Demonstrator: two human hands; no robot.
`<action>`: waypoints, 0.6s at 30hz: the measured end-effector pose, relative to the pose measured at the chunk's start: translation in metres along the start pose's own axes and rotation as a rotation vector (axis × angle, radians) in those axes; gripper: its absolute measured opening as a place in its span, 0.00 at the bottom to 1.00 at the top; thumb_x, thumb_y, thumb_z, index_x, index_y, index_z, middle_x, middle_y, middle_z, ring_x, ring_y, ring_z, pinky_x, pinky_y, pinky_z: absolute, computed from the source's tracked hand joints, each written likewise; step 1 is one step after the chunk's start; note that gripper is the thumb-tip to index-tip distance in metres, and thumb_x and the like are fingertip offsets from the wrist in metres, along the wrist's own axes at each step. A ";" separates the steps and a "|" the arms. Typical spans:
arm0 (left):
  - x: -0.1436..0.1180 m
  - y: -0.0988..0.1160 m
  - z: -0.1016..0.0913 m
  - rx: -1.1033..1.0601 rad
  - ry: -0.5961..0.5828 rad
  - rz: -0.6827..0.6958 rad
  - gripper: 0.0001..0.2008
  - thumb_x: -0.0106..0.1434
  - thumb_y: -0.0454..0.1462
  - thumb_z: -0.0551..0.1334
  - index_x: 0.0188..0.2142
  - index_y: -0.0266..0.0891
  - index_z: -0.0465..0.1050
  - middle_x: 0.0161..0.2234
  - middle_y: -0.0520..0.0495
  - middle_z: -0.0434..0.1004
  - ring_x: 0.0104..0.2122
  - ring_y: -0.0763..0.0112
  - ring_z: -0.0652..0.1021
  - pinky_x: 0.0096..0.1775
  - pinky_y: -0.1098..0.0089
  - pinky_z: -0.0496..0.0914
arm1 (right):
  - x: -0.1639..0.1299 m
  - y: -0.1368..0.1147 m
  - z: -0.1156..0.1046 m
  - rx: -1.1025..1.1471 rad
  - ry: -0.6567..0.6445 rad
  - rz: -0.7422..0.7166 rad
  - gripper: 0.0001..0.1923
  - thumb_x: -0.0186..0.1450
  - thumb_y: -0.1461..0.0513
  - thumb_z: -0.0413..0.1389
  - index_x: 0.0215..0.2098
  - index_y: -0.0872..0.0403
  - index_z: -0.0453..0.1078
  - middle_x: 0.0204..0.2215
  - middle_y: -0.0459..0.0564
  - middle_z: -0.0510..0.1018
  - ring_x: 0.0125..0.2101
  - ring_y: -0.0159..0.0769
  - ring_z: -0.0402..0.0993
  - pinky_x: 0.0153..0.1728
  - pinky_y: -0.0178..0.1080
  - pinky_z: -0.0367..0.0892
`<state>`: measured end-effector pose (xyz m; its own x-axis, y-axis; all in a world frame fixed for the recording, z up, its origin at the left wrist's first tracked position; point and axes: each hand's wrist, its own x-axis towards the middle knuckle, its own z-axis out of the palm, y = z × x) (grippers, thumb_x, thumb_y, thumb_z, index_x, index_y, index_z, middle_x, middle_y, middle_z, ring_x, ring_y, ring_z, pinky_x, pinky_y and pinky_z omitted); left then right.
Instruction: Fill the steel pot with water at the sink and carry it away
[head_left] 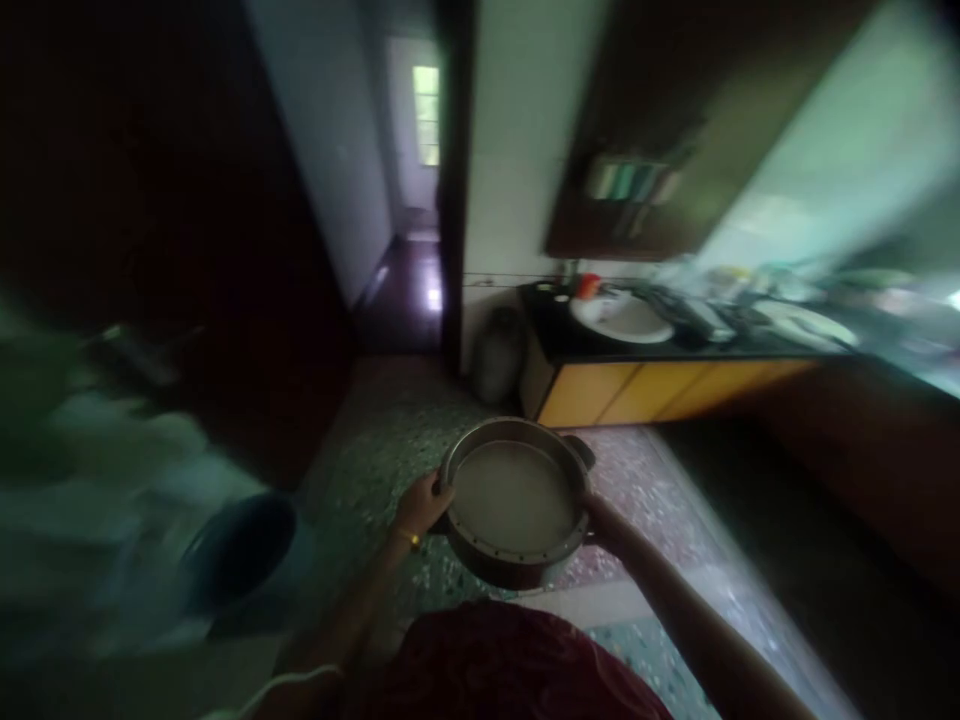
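I carry a round metal pot (pixel 514 500) in front of me, above the speckled floor. It holds a cloudy whitish liquid almost up to the rim. My left hand (pixel 421 506), with a gold bangle at the wrist, grips the pot's left handle. On the other side, my right hand (pixel 604 522) grips the right handle. The pot looks level.
A dark counter (pixel 600 345) with yellow cabinet fronts stands ahead right, with a white basin (pixel 624 320) set in it and blurred dishes beyond. A dark round jar (pixel 496 355) sits on the floor by a doorway to a corridor (pixel 409 290). Blurred shelves and a dark bowl (pixel 240 545) lie at left.
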<state>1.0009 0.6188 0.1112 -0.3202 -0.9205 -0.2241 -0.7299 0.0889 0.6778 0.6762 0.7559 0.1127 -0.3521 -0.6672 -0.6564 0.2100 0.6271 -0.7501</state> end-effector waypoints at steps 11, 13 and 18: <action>0.200 0.215 0.148 0.085 -0.276 0.378 0.12 0.66 0.39 0.62 0.45 0.35 0.77 0.43 0.43 0.83 0.44 0.64 0.81 0.45 0.72 0.70 | 0.077 -0.025 -0.204 0.403 0.277 0.028 0.09 0.61 0.57 0.54 0.37 0.52 0.62 0.18 0.41 0.62 0.17 0.28 0.62 0.16 0.28 0.58; 0.243 0.258 0.176 0.028 -0.318 0.398 0.14 0.65 0.38 0.61 0.47 0.33 0.77 0.45 0.41 0.83 0.45 0.64 0.81 0.46 0.72 0.71 | 0.108 -0.048 -0.248 0.411 0.314 0.027 0.08 0.61 0.58 0.54 0.37 0.52 0.61 0.17 0.40 0.61 0.16 0.28 0.60 0.16 0.28 0.57; 0.341 0.353 0.224 0.049 -0.316 0.420 0.18 0.64 0.44 0.62 0.48 0.35 0.79 0.46 0.40 0.84 0.48 0.58 0.81 0.48 0.68 0.72 | 0.163 -0.140 -0.338 0.387 0.382 0.011 0.05 0.62 0.60 0.52 0.34 0.52 0.59 0.15 0.38 0.56 0.14 0.26 0.52 0.15 0.28 0.51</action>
<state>0.4990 0.4213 0.1175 -0.7521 -0.6428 -0.1457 -0.5248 0.4503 0.7224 0.2813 0.6949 0.1384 -0.6389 -0.4228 -0.6427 0.5111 0.3911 -0.7653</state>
